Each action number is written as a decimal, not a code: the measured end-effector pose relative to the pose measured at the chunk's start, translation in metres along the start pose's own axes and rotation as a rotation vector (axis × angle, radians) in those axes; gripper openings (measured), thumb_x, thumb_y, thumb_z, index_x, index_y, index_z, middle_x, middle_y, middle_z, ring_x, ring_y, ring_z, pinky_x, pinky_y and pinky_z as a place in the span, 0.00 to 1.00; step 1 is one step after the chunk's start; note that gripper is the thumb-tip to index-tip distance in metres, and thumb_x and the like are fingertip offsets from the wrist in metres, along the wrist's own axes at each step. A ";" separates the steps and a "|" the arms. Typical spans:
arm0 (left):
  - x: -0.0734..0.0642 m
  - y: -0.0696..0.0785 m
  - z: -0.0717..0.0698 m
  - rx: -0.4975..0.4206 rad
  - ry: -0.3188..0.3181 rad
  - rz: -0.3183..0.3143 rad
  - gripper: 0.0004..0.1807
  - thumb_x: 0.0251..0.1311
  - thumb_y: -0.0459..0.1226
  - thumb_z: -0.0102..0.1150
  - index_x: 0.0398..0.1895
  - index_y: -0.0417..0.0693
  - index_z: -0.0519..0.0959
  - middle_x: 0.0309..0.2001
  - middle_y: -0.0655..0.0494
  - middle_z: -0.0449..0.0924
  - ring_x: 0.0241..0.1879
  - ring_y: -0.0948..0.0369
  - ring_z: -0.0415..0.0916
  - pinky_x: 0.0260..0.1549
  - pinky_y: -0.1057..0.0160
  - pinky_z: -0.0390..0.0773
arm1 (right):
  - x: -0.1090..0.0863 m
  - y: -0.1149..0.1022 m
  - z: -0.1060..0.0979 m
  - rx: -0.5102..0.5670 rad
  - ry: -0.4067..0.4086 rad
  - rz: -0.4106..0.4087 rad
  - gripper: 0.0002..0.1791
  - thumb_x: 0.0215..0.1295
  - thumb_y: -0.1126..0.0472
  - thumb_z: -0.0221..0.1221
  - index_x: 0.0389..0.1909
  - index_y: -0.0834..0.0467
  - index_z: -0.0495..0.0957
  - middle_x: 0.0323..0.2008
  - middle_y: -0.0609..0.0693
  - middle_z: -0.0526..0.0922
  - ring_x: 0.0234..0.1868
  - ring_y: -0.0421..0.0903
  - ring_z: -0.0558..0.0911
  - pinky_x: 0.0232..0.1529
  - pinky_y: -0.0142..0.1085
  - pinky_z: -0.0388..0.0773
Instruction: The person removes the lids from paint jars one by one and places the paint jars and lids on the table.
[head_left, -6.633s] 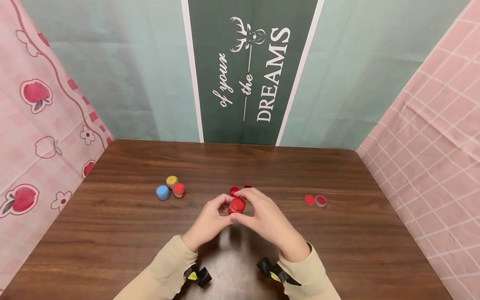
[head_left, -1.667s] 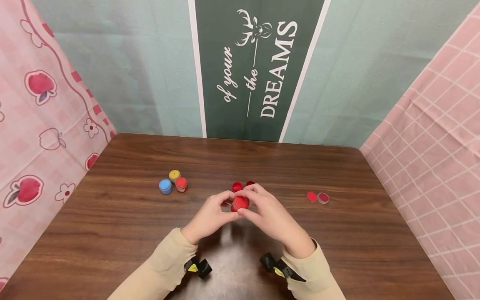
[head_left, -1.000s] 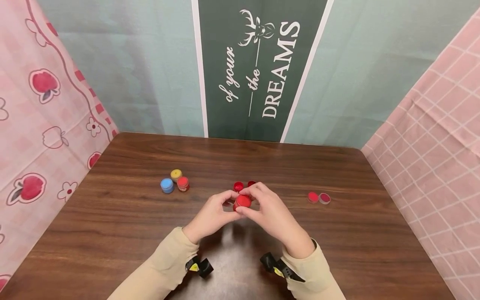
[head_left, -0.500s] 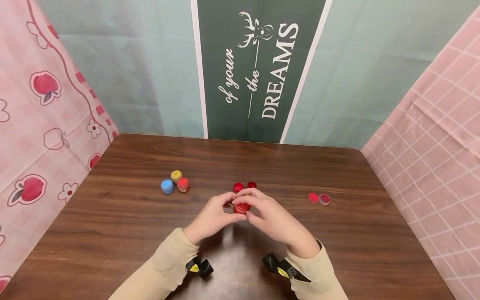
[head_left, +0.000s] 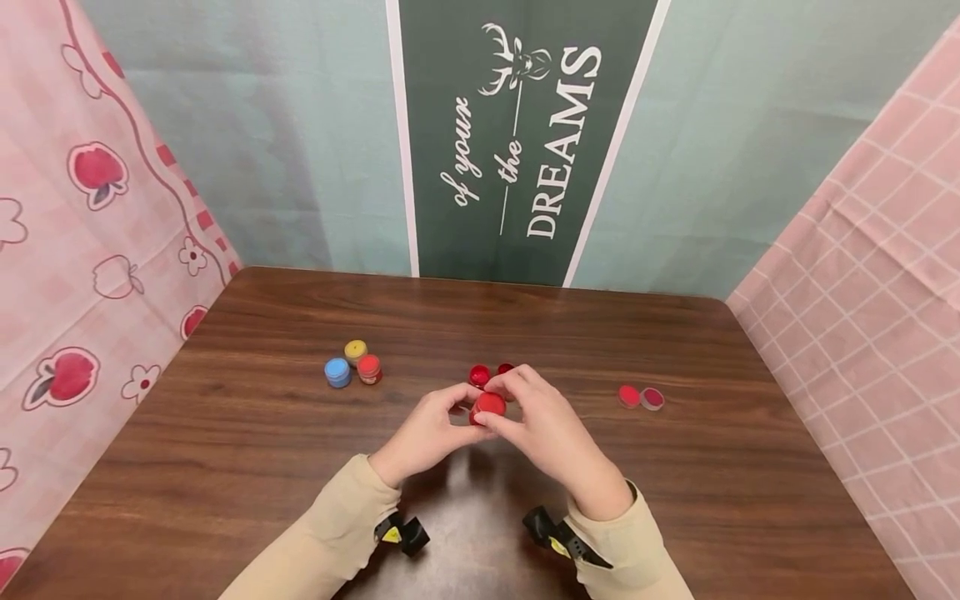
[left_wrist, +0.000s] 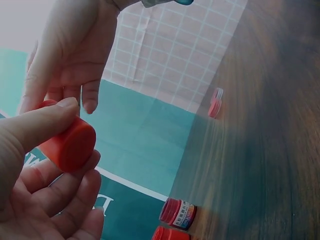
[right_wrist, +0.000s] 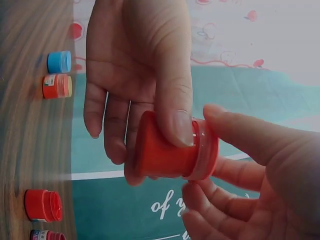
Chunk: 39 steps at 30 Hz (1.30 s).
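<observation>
A small red paint jar is held above the table between both hands. My left hand grips its red body, the thumb along the side and fingers underneath, as the left wrist view shows. At the other end, my right hand pinches the clear-rimmed lid between thumb and fingers. The lid sits on the jar. Just beyond the hands stand an uncapped red jar and a darker red jar, the latter partly hidden by my right hand in the head view.
On the left of the table, blue, yellow and red lidded jars stand close together. Towards the right lie a bright red lid and a dark red lid. Curtains enclose the table's back and sides.
My right fingers have shifted round the lid, covering it half a second ago and now showing its top again. Both hands stay together at the jar; the other jars and lids have not moved.
</observation>
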<state>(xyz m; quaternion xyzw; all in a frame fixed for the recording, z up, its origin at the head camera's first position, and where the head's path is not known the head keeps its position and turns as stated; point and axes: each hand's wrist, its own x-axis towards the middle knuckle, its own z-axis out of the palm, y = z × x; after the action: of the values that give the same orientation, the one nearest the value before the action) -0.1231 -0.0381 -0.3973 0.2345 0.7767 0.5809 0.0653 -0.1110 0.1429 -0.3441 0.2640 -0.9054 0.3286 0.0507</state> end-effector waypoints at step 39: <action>-0.002 0.001 0.000 0.009 -0.031 -0.028 0.19 0.51 0.41 0.69 0.46 0.47 0.78 0.41 0.62 0.80 0.43 0.61 0.73 0.50 0.49 0.71 | -0.003 0.005 -0.011 0.022 -0.163 -0.122 0.22 0.56 0.65 0.64 0.54 0.59 0.76 0.49 0.50 0.77 0.49 0.45 0.77 0.51 0.40 0.74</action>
<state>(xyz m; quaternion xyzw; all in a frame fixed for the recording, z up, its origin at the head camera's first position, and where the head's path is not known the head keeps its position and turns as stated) -0.1213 -0.0383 -0.3966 0.2327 0.7815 0.5728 0.0844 -0.1116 0.1539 -0.3391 0.3451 -0.8850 0.3124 -0.0059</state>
